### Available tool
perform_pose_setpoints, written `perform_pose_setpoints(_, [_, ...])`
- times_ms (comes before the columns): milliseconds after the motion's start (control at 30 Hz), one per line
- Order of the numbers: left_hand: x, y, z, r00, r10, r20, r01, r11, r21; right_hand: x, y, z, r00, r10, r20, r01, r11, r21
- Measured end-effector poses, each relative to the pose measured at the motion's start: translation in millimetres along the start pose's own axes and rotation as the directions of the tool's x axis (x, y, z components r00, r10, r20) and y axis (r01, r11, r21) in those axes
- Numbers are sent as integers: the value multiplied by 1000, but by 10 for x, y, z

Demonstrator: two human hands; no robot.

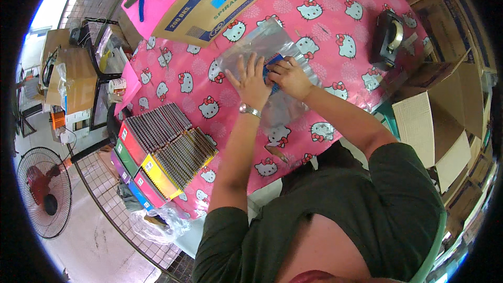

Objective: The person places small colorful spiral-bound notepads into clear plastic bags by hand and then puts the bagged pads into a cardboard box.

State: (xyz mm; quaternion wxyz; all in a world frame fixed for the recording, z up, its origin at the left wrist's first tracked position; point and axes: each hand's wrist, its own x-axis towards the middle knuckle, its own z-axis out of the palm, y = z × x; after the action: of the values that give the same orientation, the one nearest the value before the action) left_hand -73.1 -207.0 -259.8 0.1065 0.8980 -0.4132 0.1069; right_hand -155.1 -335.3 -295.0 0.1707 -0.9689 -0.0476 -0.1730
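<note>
A clear plastic bag lies on the pink tablecloth in front of me, with a small blue item on or inside it. Most of the blue item is covered by my hands, so its kind cannot be made out. My left hand rests flat on the bag with its fingers spread, a metal watch on the wrist. Beside it, my right hand has its fingers bent and pressed together over the blue item. What those fingers grip is hidden.
Spiral notebooks stand in rows at the left. Behind them is a large cardboard box topped with pink sheet and pliers. A black tape dispenser sits at the right, near an open carton. A fan stands lower left.
</note>
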Motion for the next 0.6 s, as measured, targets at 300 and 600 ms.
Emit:
perform_pose_setpoints(300, [-260,-79,-640,937,-72,341,31,992,126,-123,20,97,991,-25,-131,12,995,-98])
perform_pose_setpoints(600, [-190,107,138,968,-27,249,67,986,-152,-574,-374,-238,982,144,122,-142,990,-28])
